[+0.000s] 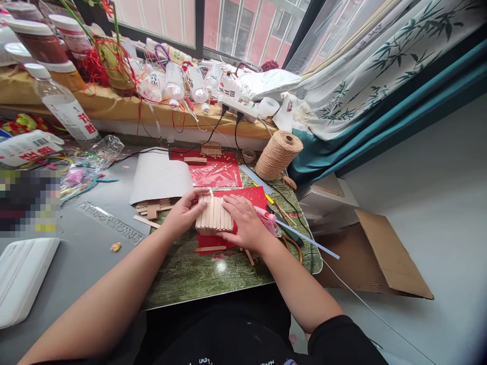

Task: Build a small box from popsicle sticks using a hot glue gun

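Note:
A small block made of wooden craft sticks (214, 214), laid side by side, sits over a red sheet (253, 194). Its left edge is gripped by my left hand (186, 213), thumb on top. My right hand (243, 220) clasps the right side, with fingers over the top and the thumb at the near edge. Whatever lies beneath the block is hidden. Just right of my right hand lies a pink glue gun (268, 218) with a long pale glue stick (312, 241) sticking out. A loose craft stick (210, 249) rests in front of the block.
A twine spool (279, 154) stands at the back right of the green board (182, 284). White paper (162, 175) partly covers more sticks at left, near a clear ruler (110, 222). Bottles (68, 109) and a power strip (239, 109) line the back; black cables cross the board.

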A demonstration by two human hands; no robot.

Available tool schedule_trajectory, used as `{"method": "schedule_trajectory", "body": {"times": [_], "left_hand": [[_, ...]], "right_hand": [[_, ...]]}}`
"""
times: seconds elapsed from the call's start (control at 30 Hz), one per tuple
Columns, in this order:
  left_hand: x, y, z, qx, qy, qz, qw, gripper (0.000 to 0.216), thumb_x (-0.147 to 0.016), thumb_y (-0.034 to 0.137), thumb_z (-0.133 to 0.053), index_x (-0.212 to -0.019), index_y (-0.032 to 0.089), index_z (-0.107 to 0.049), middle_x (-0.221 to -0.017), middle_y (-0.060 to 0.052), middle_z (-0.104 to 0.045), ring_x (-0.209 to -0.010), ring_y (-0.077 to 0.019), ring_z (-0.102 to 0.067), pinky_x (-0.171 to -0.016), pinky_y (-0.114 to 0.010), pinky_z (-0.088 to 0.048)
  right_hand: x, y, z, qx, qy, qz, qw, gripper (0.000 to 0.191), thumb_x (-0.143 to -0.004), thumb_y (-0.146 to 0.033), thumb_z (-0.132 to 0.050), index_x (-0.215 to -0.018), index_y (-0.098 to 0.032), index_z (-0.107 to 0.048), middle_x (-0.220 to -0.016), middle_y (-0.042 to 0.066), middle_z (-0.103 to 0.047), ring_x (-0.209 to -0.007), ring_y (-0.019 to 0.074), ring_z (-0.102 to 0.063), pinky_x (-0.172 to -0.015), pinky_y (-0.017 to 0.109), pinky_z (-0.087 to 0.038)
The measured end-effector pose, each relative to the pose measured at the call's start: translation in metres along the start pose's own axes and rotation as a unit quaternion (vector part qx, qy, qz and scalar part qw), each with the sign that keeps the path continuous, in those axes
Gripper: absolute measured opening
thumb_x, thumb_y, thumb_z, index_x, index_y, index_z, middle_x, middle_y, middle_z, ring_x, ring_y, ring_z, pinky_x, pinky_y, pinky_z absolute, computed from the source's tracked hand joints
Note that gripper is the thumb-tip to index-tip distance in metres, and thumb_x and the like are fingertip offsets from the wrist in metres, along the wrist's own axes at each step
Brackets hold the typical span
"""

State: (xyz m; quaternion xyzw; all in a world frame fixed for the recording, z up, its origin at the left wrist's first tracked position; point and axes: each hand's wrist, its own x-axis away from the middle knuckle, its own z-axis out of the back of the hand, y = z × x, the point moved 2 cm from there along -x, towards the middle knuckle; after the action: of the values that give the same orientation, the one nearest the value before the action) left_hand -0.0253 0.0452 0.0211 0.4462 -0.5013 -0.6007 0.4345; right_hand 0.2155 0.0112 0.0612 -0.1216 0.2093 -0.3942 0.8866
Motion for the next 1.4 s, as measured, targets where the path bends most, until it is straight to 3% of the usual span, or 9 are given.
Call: {"method": "schedule_trajectory", "body": {"times": [0.2, 0.3, 0.4, 0.53, 0.8, 1.0, 1.17, 1.27, 1.4], "left_hand": [[0.001, 0.012, 0.009, -0.155, -0.019, -0.111, 0.982, 0.035, -0.103, 0.047, -0.058, -0.128, 0.026, -0.071, -0.14, -0.009, -0.066, -0.137, -0.0308, -0.059, -0.125, -0.05, -0.039], [0.001, 0.009, 0.012, -0.143, -0.051, -0.094, 0.984, 0.048, -0.101, 0.048, -0.064, -0.143, 0.027, -0.062, -0.153, -0.01, -0.059, -0.146, -0.0331, -0.052, -0.127, -0.052, -0.037], [0.003, 0.002, 0.011, -0.076, -0.096, -0.029, 0.992, 0.078, -0.094, 0.05, -0.074, -0.161, 0.029, -0.041, -0.156, -0.014, -0.056, -0.14, -0.0347, -0.058, -0.119, -0.053, -0.046], [0.007, 0.005, 0.008, -0.01, -0.103, 0.01, 0.995, 0.08, -0.089, 0.05, -0.08, -0.156, 0.027, -0.045, -0.146, -0.014, -0.062, -0.128, -0.0339, -0.066, -0.107, -0.048, -0.055], [0.012, 0.032, -0.002, -0.12, -0.014, -0.154, 0.981, 0.077, -0.083, 0.052, -0.087, -0.149, 0.03, -0.055, -0.16, -0.015, -0.049, -0.154, -0.038, -0.043, -0.129, -0.059, -0.035], [0.032, 0.024, -0.028, -0.078, 0.059, -0.083, 0.992, 0.113, -0.079, 0.055, -0.09, -0.167, 0.035, -0.023, -0.169, -0.018, -0.035, -0.159, -0.0404, -0.036, -0.126, -0.063, -0.037], [0.058, 0.033, -0.053, -0.128, 0.087, -0.056, 0.986, 0.138, -0.072, 0.047, -0.096, -0.171, 0.037, 0.0, -0.175, -0.02, -0.02, -0.162, -0.0438, -0.031, -0.128, -0.067, -0.034], [0.061, 0.033, -0.057, -0.097, 0.11, -0.047, 0.988, 0.125, -0.079, 0.047, -0.09, -0.169, 0.036, -0.004, -0.168, -0.02, -0.034, -0.155, -0.0398, -0.045, -0.123, -0.061, -0.044], [0.062, 0.028, -0.055, -0.075, 0.12, -0.046, 0.989, 0.111, -0.081, 0.05, -0.087, -0.165, 0.034, -0.017, -0.168, -0.019, -0.033, -0.154, -0.0373, -0.046, -0.123, -0.055, -0.047]], "right_hand": [[0.008, 0.002, 0.0, -0.028, 0.0, -0.003, 1.0, 0.099, -0.089, -0.055, -0.081, -0.17, -0.029, -0.03, -0.173, 0.013, -0.04, -0.164, 0.0368, -0.029, -0.135, 0.065, -0.017], [0.015, 0.004, -0.008, -0.105, 0.014, -0.072, 0.992, 0.121, -0.084, -0.057, -0.086, -0.175, -0.032, -0.01, -0.179, 0.014, -0.025, -0.168, 0.0356, -0.019, -0.133, 0.065, -0.024], [0.019, 0.006, -0.019, -0.185, 0.02, -0.16, 0.97, 0.131, -0.081, -0.047, -0.09, -0.175, -0.033, 0.001, -0.18, 0.015, -0.022, -0.165, 0.0347, -0.027, -0.13, 0.061, -0.034], [0.019, 0.005, -0.027, -0.199, 0.047, -0.152, 0.967, 0.128, -0.078, -0.04, -0.091, -0.175, -0.03, -0.007, -0.175, 0.016, -0.035, -0.16, 0.0345, -0.039, -0.129, 0.058, -0.038], [0.033, 0.005, -0.02, -0.019, 0.116, 0.099, 0.988, 0.082, -0.098, -0.015, -0.057, -0.171, -0.039, -0.027, -0.169, 0.004, -0.047, -0.163, 0.0294, -0.035, -0.134, 0.063, -0.031], [0.039, 0.008, -0.02, 0.008, 0.122, 0.045, 0.991, 0.055, -0.102, -0.023, -0.06, -0.153, -0.043, -0.056, -0.16, 0.004, -0.058, -0.156, 0.0324, -0.046, -0.132, 0.066, -0.033], [0.035, 0.005, -0.021, 0.003, 0.11, 0.052, 0.993, 0.056, -0.101, -0.024, -0.067, -0.152, -0.046, -0.058, -0.158, 0.004, -0.059, -0.154, 0.0332, -0.048, -0.13, 0.064, -0.037], [0.035, 0.0, -0.013, -0.005, 0.097, 0.086, 0.992, 0.06, -0.1, -0.021, -0.067, -0.153, -0.048, -0.056, -0.157, 0.002, -0.059, -0.153, 0.0307, -0.049, -0.13, 0.061, -0.039], [0.048, -0.013, 0.001, -0.066, 0.117, 0.074, 0.988, 0.064, -0.095, -0.037, -0.078, -0.153, -0.045, -0.054, -0.162, 0.005, -0.052, -0.153, 0.0341, -0.047, -0.129, 0.062, -0.04]]}}
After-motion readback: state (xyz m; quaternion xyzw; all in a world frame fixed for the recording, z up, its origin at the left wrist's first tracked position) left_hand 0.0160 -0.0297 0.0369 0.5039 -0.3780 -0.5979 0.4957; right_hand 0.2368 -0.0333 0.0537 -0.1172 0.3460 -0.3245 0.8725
